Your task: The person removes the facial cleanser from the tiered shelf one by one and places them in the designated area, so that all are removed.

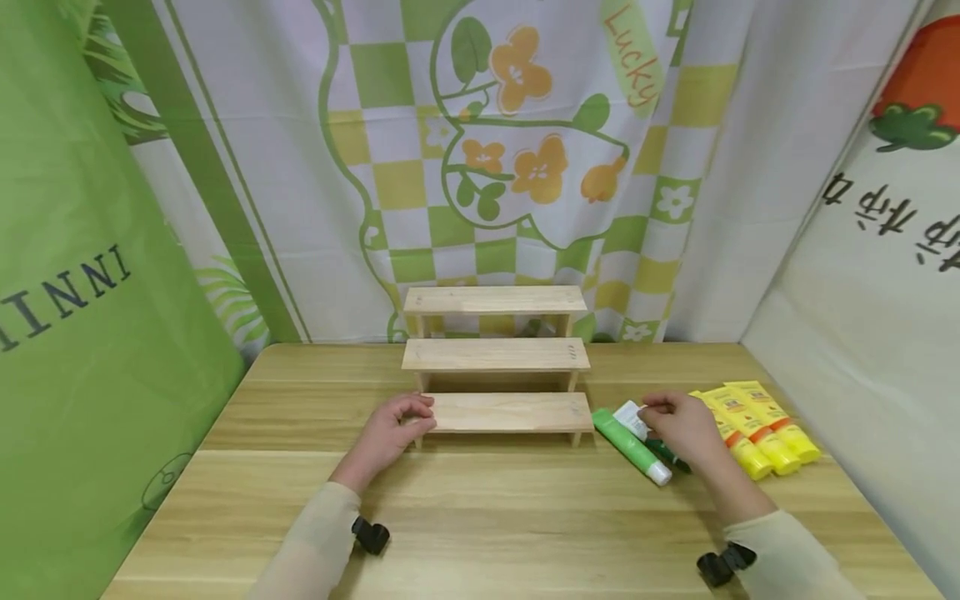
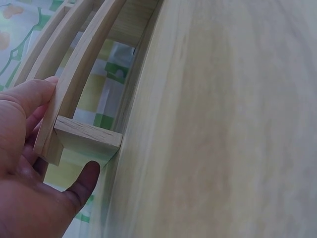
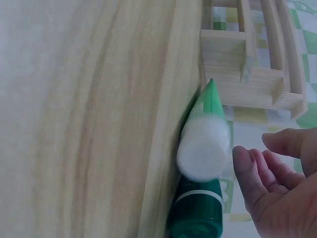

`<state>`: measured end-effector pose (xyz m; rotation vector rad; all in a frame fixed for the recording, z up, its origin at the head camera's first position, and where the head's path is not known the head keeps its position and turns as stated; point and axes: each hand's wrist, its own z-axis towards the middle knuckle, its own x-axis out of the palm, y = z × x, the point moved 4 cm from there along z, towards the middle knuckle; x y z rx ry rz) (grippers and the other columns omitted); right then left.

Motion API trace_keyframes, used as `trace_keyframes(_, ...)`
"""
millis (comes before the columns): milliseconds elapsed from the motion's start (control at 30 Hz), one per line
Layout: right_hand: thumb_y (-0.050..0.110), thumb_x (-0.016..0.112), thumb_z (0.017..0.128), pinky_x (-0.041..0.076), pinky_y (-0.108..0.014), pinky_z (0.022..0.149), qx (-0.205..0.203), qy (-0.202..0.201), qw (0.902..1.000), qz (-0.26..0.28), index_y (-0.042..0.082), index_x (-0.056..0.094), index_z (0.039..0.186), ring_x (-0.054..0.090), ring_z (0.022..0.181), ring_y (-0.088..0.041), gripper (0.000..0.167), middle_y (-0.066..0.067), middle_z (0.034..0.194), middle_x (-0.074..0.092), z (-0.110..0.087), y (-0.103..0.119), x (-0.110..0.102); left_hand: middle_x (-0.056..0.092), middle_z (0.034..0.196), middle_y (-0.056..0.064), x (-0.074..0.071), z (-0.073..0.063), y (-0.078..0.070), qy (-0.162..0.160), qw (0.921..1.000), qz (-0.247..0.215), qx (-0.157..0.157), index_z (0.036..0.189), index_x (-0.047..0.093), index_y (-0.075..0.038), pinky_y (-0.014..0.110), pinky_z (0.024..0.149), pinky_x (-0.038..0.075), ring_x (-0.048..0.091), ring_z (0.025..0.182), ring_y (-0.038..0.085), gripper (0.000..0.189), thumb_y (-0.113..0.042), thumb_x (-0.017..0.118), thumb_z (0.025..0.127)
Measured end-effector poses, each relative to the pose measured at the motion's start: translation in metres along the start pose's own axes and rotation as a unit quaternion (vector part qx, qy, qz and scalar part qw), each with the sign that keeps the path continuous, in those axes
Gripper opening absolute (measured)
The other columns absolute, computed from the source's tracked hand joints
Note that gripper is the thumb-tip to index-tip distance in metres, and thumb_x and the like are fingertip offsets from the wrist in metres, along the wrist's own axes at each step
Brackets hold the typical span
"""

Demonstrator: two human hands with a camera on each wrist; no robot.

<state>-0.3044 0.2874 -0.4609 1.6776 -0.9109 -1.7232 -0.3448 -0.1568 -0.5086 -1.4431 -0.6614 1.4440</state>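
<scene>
A three-step wooden display rack (image 1: 497, 354) stands at the back middle of the table. At the left end of its lowest step is my left hand (image 1: 386, 429), fingertips against the board's edge. In the left wrist view the thumb (image 2: 85, 184) is held apart from the wood. My right hand (image 1: 686, 429) is over the tubes right of the rack, with a gap between thumb and fingers and nothing between them. Below it lie a light green tube (image 1: 628, 446) with a white cap (image 3: 203, 151) and a white and dark green tube (image 1: 632, 418), partly hidden by the hand.
Several yellow tubes (image 1: 772, 423) with orange bands lie side by side at the right of the wooden table (image 1: 480, 517). A patterned curtain (image 1: 517, 167) hangs right behind the rack. Green cloth (image 1: 90, 333) closes off the left side, white cloth (image 1: 847, 317) the right.
</scene>
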Motion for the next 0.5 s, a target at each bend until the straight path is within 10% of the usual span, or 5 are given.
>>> trace_keyframes(500, 0.021, 0.061, 0.098, 0.058, -0.032, 0.071, -0.061, 0.011, 0.9975, 0.033, -0.005, 0.060, 0.121, 0.068, 0.086, -0.028, 0.035, -0.015, 0.101, 0.066, -0.011, 0.056, 0.011, 0.067, 0.109, 0.001, -0.003, 0.000, -0.032, 0.028, 0.9932, 0.111, -0.017, 0.099, 0.070, -0.018, 0.045, 0.090, 0.051, 0.061, 0.107, 0.024, 0.012, -0.026, 0.072, 0.091)
